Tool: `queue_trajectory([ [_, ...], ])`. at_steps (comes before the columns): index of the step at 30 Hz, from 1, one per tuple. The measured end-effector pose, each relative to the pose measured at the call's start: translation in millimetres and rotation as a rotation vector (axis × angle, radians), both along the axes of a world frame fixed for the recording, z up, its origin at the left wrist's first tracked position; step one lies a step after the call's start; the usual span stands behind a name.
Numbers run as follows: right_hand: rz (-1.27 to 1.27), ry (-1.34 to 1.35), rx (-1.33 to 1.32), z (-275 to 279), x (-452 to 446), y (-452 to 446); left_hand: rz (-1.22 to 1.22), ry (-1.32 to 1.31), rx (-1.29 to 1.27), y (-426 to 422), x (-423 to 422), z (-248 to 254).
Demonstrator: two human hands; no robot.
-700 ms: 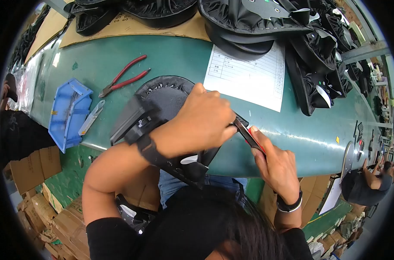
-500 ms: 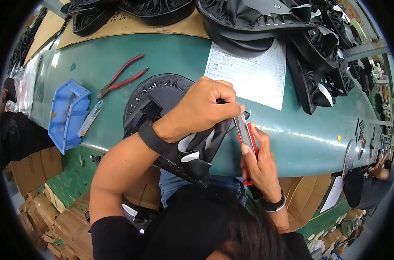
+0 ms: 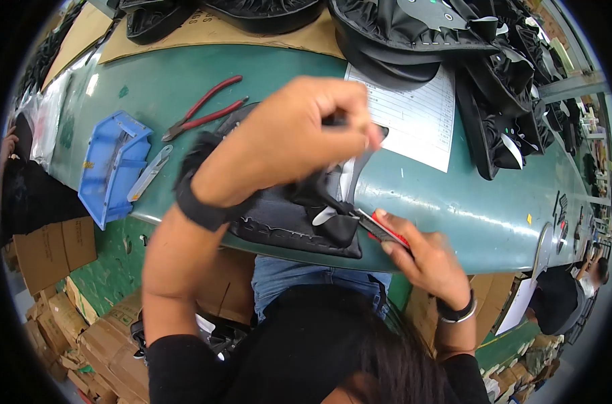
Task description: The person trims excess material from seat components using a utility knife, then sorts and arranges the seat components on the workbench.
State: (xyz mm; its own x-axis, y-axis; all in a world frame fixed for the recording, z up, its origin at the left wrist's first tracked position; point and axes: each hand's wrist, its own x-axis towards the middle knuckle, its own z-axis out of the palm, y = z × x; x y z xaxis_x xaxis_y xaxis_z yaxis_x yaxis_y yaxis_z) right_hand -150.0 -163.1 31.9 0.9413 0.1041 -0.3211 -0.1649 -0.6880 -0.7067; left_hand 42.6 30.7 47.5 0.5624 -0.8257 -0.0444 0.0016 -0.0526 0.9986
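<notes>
My left hand (image 3: 289,138), blurred by motion, is closed in a pinch on the black cover material (image 3: 366,160) and pulls it up in a strip. The material belongs to a black padded seat-like piece (image 3: 285,225), stapled along its edge, with white flaps showing. In my right hand (image 3: 430,259) is a red utility knife (image 3: 386,232), its metal blade end against the black material at the piece's right side. My left forearm hides much of the piece.
Red-handled pliers (image 3: 205,111) lie beyond my left arm. Left of them are a blue bin (image 3: 111,178) and a light cutter-like tool (image 3: 148,176). A printed sheet (image 3: 420,121) lies under black padded pieces (image 3: 413,40). People sit at both sides.
My left hand has moved up and left a little, stretching the material. My right hand and knife have moved lower, and the padded piece has turned on the table.
</notes>
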Motion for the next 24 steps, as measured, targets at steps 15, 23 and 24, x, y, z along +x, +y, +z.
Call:
queue_trajectory([
  [15, -0.060, -0.013, -0.018, 0, -23, 24, 0.037, -0.332, -0.113, 8, -21, -55],
  [23, -0.089, -0.145, -0.301, 1, -49, 48, 0.288, 0.270, -0.076, 20, -21, -41],
  [24, -0.055, -0.273, -0.390, -2, -41, 43, 0.118, -0.219, 0.125, 27, -21, -29],
])
